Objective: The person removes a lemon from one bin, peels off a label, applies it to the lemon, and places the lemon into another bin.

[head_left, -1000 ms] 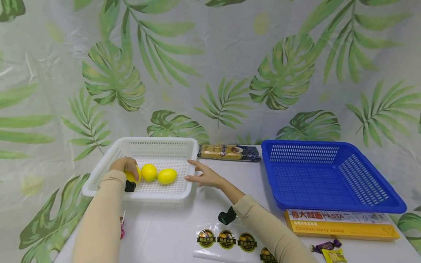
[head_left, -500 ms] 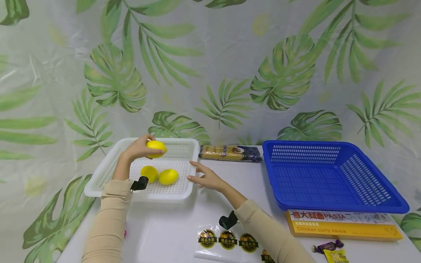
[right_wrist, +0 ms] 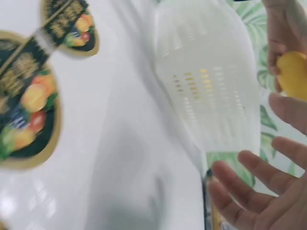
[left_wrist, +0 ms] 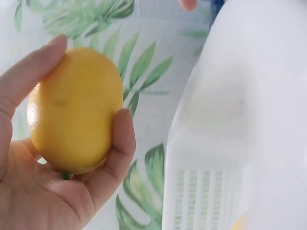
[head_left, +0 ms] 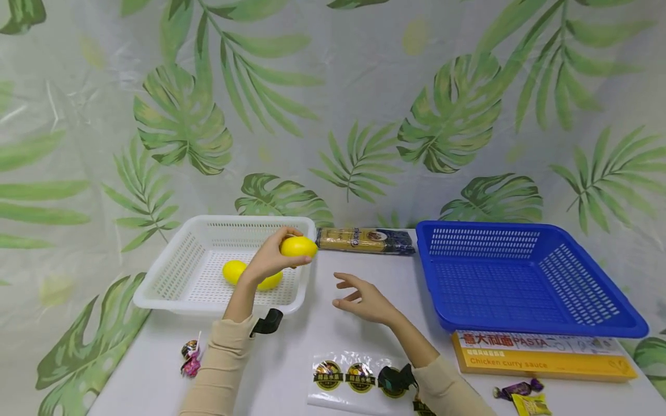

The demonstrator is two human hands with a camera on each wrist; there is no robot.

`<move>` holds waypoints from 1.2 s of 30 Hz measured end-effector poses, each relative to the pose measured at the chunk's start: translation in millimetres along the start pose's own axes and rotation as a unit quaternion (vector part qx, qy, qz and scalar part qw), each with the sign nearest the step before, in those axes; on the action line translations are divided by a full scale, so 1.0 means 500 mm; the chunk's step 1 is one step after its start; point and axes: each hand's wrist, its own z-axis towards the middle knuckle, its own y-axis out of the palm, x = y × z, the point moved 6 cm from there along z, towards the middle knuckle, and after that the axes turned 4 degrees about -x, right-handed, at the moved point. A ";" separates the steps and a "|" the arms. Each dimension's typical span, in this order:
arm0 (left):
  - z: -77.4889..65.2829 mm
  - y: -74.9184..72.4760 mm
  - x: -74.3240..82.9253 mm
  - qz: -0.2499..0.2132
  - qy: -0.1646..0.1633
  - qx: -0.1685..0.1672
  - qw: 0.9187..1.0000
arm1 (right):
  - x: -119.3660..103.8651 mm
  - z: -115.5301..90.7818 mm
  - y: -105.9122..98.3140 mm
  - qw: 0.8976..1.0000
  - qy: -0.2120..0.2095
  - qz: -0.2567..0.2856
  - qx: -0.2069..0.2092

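Observation:
A yellow lemon (head_left: 299, 247) is gripped in my left hand (head_left: 270, 257), held up over the right rim of the white basket (head_left: 177, 305). In the left wrist view, thumb and fingers curl round the lemon (left_wrist: 79, 110), its green stem end toward the palm. Two more lemons lie on the basket floor; the left lemon (head_left: 234, 270) shows well, while my wrist partly covers the right lemon (head_left: 272, 281). My right hand (head_left: 366, 300) hovers above the table to the right of the white basket, fingers spread and holding nothing.
A blue basket (head_left: 489, 289) stands at the right, with a pasta box (head_left: 541, 358) before it. Behind lies a spaghetti packet (head_left: 364, 241). Wrapped candies (head_left: 520, 393), a lollipop (head_left: 191, 358) and a clear bag with fruit labels (head_left: 343, 378) lie toward the front.
My left hand has picked the lemon up from the white basket's left side and carried it right to the rim. The right hand has left the basket rim and moved right.

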 end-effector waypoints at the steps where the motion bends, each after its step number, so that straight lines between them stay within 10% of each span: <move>1: 0.000 0.016 0.003 0.008 0.005 0.003 1.000 | 0.001 -0.017 -0.004 1.000 0.000 -0.014 0.003; 19: 0.064 0.281 -0.022 0.048 0.061 -0.050 0.996 | 0.040 -0.191 0.005 0.994 -0.005 -0.106 0.004; 36: 0.121 0.362 -0.087 0.094 0.020 -0.107 0.990 | 0.072 -0.214 0.044 0.977 0.060 -0.201 -0.047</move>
